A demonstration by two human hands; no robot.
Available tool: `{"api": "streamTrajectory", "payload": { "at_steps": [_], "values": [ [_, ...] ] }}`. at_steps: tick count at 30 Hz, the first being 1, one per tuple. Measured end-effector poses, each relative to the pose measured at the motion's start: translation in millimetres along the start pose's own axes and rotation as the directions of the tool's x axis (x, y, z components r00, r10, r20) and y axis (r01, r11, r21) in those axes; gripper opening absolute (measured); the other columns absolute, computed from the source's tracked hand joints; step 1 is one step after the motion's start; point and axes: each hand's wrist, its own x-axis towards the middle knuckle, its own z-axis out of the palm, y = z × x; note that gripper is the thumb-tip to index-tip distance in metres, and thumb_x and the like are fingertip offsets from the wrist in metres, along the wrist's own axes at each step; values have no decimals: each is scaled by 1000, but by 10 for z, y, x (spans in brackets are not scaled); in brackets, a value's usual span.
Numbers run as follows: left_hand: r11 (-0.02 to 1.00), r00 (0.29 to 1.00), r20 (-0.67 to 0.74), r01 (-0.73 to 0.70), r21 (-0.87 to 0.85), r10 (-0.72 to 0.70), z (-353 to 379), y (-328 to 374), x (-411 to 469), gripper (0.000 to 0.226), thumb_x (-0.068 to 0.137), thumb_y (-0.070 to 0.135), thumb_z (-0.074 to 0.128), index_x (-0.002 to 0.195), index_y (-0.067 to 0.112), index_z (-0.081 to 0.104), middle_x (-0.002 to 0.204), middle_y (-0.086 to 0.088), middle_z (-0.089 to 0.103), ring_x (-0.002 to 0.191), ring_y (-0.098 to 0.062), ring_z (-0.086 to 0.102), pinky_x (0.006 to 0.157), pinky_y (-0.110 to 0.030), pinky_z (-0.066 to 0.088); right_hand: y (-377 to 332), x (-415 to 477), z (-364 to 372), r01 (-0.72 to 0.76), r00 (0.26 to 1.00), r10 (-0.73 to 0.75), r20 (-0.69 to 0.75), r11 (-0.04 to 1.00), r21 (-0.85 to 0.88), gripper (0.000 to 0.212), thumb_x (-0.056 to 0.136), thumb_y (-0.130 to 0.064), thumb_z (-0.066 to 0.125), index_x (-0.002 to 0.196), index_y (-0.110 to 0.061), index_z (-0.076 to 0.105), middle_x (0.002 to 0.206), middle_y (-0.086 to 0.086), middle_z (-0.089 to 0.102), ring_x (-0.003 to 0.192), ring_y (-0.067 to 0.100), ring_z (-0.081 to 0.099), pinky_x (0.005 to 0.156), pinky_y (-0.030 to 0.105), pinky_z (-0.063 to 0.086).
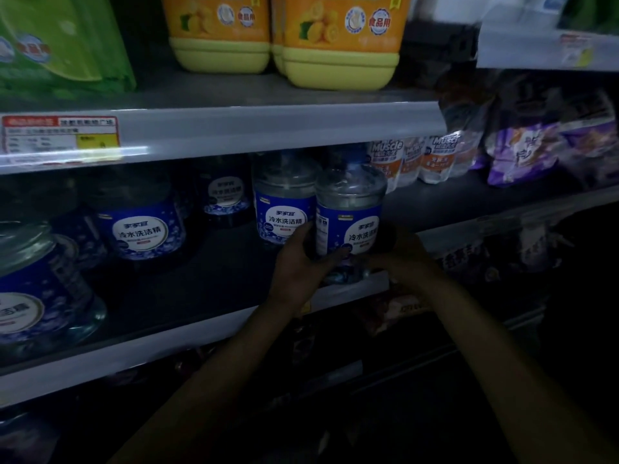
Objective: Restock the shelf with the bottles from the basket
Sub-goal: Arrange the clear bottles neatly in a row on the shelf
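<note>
left hand (299,266), right hand (400,252) grip bottle (350,214) at shelf (201,333) edge — bare shelf leftward

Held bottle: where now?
Head view, right of centre: the bottle is at the shelf front edge, gripped by left hand and right hand, right of a matching bottle.

Dim, underexposed head view. Light falls from above, brightest on the yellow jugs (338,38) and the grey shelf edge (268,128), whose price label (60,135) carries glare. The lower shelf (217,279) sits in shadow, its front bottle (348,222) softly lit; the frame's bottom is near-black. The upper right corner is blurred; shelf lines bow towards the edges.
</note>
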Motion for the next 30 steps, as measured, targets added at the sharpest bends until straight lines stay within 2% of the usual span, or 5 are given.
{"api": "streamTrajectory", "payload": {
  "at_steps": [5,11,18,23,30],
  "values": [
    [1000,1000,-4,2,-17,-2,2,55,83,58,77,18,92,128,20,65,123,5,74,111,-7,71,96,-44,61,13,94,-43,28,997,-28,77,1000,-1,74,64,-8,94,131,-17,64,121,-2,73,108,11,71,82,27,61],
    [997,997,29,-71,42,70,-66,102,26,59,81,22,89,134,15,65,129,3,73,116,-9,69,99,-46,59,28,63,-1,41,999,-39,31,998,-53,87,51,-31,100,130,-25,64,123,-8,72,110,11,69,94,44,59],
    [959,983,15,-182,217,183,-350,105,-233,76,76,27,92,144,14,60,141,-1,63,127,-8,58,107,-27,51,-95,-155,302,120,989,-131,-71,982,-144,117,43,-26,102,144,-19,43,132,-9,57,117,6,55,86,17,46],
    [913,963,-27,-246,325,269,-699,107,-433,80,75,28,93,146,14,58,133,1,62,123,-4,58,100,-9,44,-159,-273,689,254,956,-270,-113,957,-138,125,40,-45,96,149,-15,41,127,-20,52,99,-19,50,79,-9,34],
    [870,945,-103,-239,431,310,-1159,182,-551,77,77,25,91,146,13,58,134,1,65,123,0,59,99,-8,44,-345,-223,1123,320,931,-347,-112,925,-203,120,46,-48,100,146,-19,41,122,-23,55,109,-14,49,82,-8,35]
  ]
}}
